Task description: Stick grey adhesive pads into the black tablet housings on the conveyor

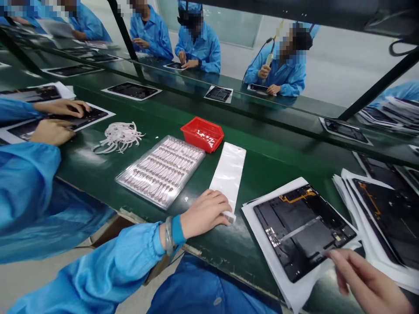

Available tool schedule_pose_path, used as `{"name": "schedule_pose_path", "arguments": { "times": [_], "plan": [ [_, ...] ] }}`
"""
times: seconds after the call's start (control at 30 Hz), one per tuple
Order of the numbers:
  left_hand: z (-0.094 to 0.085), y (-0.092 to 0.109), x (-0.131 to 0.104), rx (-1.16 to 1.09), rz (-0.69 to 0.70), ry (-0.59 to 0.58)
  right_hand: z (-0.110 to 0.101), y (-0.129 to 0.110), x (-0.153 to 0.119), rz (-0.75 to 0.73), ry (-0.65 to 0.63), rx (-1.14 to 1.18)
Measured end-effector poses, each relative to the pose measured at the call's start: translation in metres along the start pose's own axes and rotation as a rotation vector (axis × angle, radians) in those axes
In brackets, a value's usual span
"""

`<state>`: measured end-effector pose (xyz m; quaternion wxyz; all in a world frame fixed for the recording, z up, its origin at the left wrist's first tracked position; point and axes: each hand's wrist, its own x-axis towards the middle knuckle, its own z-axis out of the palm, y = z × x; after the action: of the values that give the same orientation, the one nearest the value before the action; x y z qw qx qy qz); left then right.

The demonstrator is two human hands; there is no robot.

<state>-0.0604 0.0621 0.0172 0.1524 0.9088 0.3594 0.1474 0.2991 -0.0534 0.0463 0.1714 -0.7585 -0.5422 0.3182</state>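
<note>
My left hand (207, 213) is closed over the near end of a long white glossy sheet (229, 168), whose edge shows folded up by the fingertips. My right hand (365, 277), thumb and finger pinched together, is at the lower right edge of a black tablet housing (304, 231). Anything between those fingertips is too small to make out. The housing lies on white paper (268, 257) and has an orange flex cable (296, 196) and a pale strip (301, 229) across it.
Left of the sheet are a clear tray of small wired parts (160, 172), a red bin (203, 134) with white bits and a pile of white strips (119, 137). Papers and housings (386, 218) stack at right. A co-worker's hands (54, 131) work at left; a conveyor runs behind.
</note>
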Motion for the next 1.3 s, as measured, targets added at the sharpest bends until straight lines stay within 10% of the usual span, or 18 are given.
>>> {"name": "schedule_pose_path", "arguments": {
  "times": [0.27, 0.47, 1.3],
  "plan": [
    [-0.005, -0.007, 0.012, 0.028, 0.030, -0.012, 0.060, -0.123, 0.013, -0.560, -0.152, -0.352],
    [-0.009, -0.005, 0.017, 0.084, 0.066, -0.028, 0.087, -0.169, 0.040, -0.729, -0.133, -0.697],
    [-0.009, 0.003, 0.018, 0.085, 0.023, -0.080, 0.108, -0.154, 0.045, -0.795, -0.027, -0.668]
  ]
}}
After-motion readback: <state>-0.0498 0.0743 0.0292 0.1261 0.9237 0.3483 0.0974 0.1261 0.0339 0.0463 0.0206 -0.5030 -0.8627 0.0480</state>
